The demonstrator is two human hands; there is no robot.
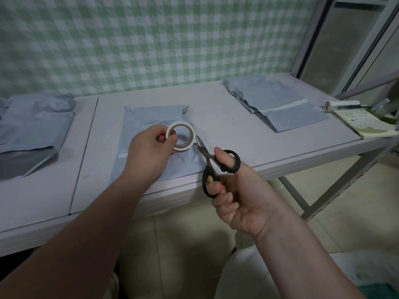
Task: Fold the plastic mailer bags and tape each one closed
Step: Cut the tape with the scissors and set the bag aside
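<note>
over glossy mailer [151, 117]: round tape roll [181, 136], black-handled scissors [212, 162].

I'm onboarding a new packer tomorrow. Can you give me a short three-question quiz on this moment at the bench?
1. True or false: the left hand holds the tape roll.
2. What do the fingers of the right hand grip? A) a pen B) the scissors C) a mailer bag
3. Fill in: the scissors point toward the ____.
Key: 1 true; 2 B; 3 tape roll.
</note>
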